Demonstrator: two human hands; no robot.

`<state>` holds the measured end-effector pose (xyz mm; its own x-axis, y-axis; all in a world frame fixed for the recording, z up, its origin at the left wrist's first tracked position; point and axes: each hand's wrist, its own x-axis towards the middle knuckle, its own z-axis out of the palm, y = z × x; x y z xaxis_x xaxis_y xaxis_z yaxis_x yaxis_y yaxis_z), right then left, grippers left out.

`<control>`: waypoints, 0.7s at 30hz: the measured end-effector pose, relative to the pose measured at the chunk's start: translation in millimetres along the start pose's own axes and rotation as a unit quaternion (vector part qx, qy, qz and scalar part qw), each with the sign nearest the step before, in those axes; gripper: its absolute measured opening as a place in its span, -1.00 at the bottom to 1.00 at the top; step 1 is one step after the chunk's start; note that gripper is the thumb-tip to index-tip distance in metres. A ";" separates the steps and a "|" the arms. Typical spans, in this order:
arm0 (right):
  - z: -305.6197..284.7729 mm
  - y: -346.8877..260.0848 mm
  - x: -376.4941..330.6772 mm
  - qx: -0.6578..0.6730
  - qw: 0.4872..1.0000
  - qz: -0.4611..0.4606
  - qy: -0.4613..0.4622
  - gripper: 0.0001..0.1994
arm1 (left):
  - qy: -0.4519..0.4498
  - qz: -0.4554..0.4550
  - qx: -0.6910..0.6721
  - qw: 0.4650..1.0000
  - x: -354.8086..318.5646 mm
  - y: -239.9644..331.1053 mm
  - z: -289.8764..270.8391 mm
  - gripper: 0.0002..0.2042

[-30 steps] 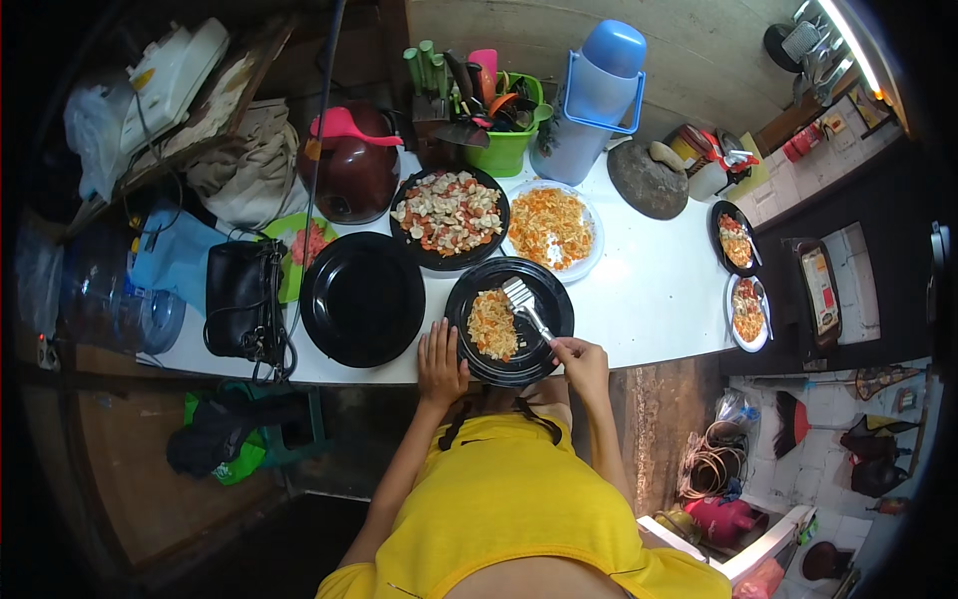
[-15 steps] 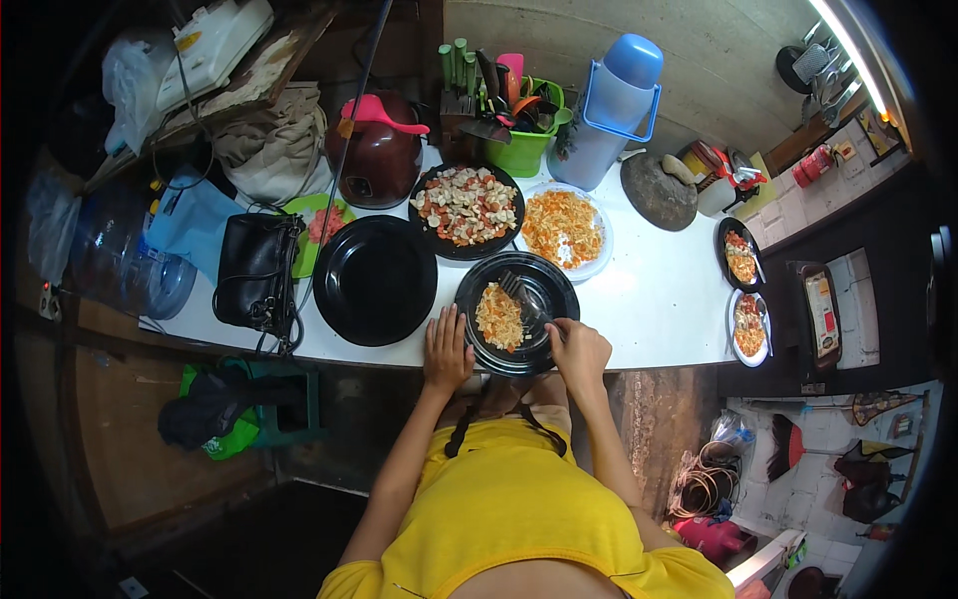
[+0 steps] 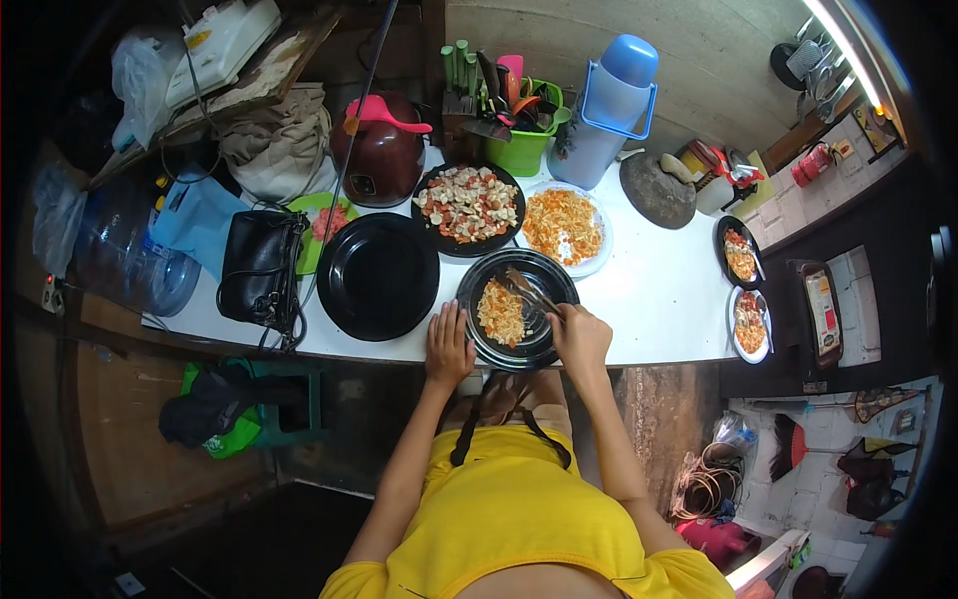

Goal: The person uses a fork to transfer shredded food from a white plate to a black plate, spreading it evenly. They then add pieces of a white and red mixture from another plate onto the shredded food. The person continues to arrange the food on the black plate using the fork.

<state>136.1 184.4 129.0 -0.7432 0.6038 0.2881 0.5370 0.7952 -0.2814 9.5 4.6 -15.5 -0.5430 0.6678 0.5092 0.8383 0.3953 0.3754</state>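
A black plate [image 3: 542, 344] stands at the table's front edge, with a mound of orange-flecked noodle-like food [image 3: 503, 313] on its left half. My right hand [image 3: 582, 337] is closed round the handle of a fork [image 3: 532, 292], whose head is over the plate's upper middle, right of the food. Stretched out, my left hand [image 3: 449, 344] lies against the plate's left rim. Behind are a black plate of chopped white and red pieces [image 3: 469, 208] and a white plate of shredded orange-and-yellow food [image 3: 563, 230]. An empty black plate [image 3: 377, 277] is to the left.
A black handbag [image 3: 255, 262], a dark red rice cooker [image 3: 384, 155] and a green utensil basket [image 3: 529, 145] line the left and back. Right of them stand a blue jug [image 3: 604, 120] and a dark round stone-like object [image 3: 659, 192]. Two filled plates [image 3: 748, 329] sit far right.
The fork has turned in my right hand and its head has shifted slightly up on the plate. My right hand has moved a little up. My left hand stays at the rim.
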 end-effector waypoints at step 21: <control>23.4 14.1 -1.7 0.037 0.997 -0.047 0.055 -0.90 | 0.006 -0.015 -0.051 0.999 -1.4 -2.5 -1.3 -0.48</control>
<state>135.7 193.3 103.2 -0.7384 0.5330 0.4131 0.4342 0.8445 -0.3136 8.1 1.8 -16.2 -0.5680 0.6497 0.5052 0.8131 0.3480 0.4666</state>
